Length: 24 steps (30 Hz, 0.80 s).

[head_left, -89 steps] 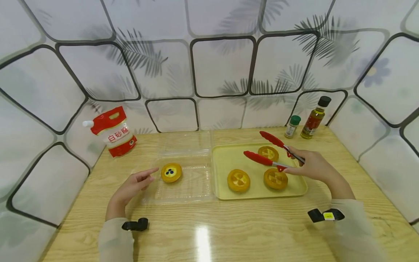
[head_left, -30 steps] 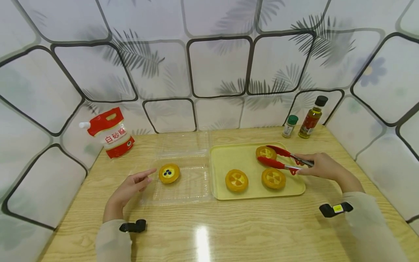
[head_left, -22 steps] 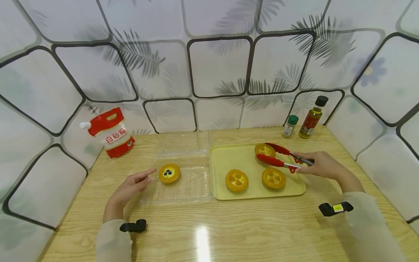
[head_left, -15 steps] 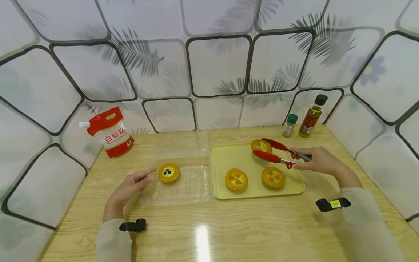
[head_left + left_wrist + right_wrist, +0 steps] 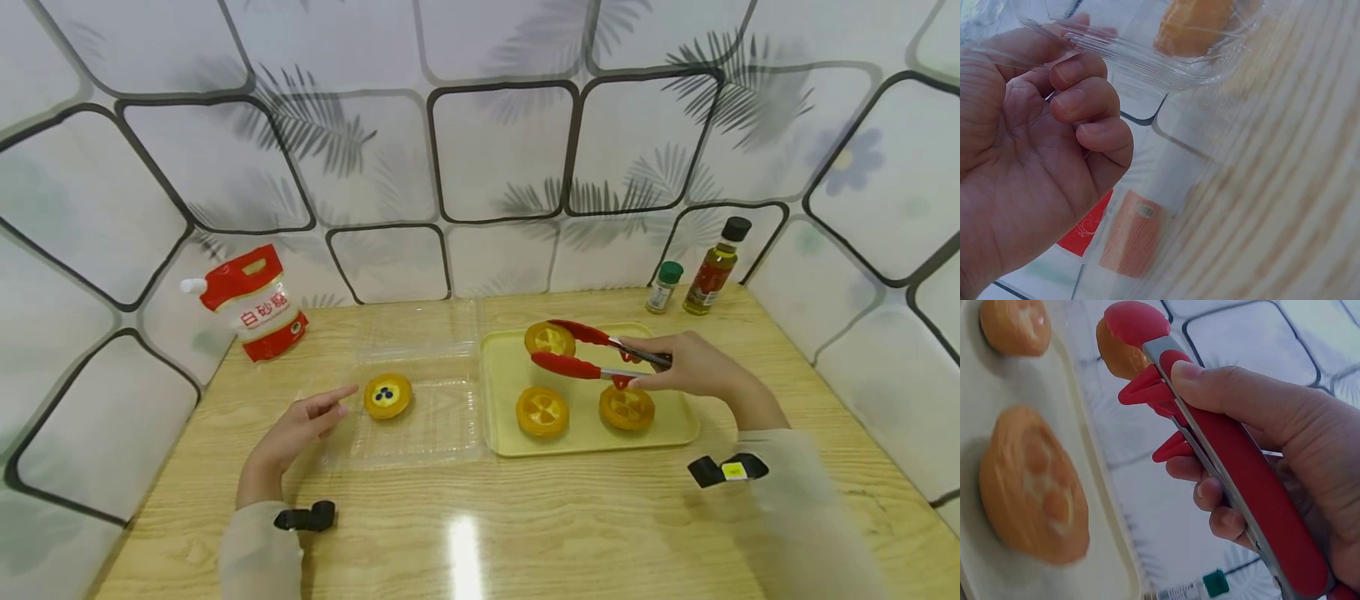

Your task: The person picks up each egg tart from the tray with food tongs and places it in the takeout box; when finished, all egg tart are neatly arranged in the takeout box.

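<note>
My right hand (image 5: 686, 362) grips red-and-silver tongs (image 5: 1241, 487), thumb on the upper arm and fingers curled underneath. Between the red tong tips is an egg tart (image 5: 550, 340), over the back of the yellow tray (image 5: 585, 442). Two more tarts, a front-left tart (image 5: 542, 412) and a right-hand tart (image 5: 627, 407), lie on that tray. At the left rim of a clear plastic container (image 5: 442, 454), my left hand (image 5: 300, 425) holds the edge between thumb and index finger, its other fingers curled. A tart with blueberries (image 5: 387, 396) sits inside, near those fingertips.
A red-and-white sugar bag (image 5: 262, 304) stands at the back left. On the back right are a green-capped seasoning jar (image 5: 663, 287) and an oil bottle (image 5: 712, 271). The container's clear lid (image 5: 420, 325) lies folded back, and patterned walls enclose the wooden table (image 5: 390, 533).
The tongs came down around the back tart, closed on it and carried it left over the tray, the right hand moving with them. My left hand stays at the container's rim.
</note>
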Each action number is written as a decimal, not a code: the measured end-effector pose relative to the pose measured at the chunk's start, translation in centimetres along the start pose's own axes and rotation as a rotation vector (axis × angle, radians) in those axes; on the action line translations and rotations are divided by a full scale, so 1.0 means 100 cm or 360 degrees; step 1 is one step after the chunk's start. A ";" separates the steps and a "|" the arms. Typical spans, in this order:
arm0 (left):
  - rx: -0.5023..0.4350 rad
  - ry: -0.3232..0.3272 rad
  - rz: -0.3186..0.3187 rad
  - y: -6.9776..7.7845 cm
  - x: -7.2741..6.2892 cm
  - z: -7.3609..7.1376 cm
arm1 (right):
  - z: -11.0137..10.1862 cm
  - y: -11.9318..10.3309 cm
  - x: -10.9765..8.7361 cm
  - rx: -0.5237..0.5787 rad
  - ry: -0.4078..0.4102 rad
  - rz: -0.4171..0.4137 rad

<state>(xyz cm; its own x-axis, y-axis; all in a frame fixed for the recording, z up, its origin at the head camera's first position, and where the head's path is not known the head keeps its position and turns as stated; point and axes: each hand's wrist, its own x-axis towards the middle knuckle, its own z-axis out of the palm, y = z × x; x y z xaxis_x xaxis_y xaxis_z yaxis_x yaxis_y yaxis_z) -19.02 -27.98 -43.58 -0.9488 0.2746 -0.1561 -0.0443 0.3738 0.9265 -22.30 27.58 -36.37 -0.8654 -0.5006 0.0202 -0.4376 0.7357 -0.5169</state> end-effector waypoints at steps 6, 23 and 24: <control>0.0023 0.0017 -0.0025 -0.001 0.000 0.000 | 0.014 -0.022 0.014 0.0073 -0.0050 -0.0111; 0.0012 -0.0004 0.0053 -0.005 0.003 -0.001 | 0.054 -0.083 0.061 0.0034 -0.0247 -0.0465; 0.0011 -0.0004 0.0045 -0.004 0.003 -0.001 | 0.056 -0.087 0.063 0.0008 -0.0254 -0.0477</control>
<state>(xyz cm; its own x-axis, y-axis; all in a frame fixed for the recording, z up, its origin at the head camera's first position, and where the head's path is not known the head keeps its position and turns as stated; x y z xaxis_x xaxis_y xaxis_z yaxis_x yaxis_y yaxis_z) -19.32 -28.16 -43.99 -0.9489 0.2871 -0.1307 -0.0154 0.3718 0.9282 -22.60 15.48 -36.50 -0.6490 -0.7599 0.0378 -0.6655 0.5429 -0.5123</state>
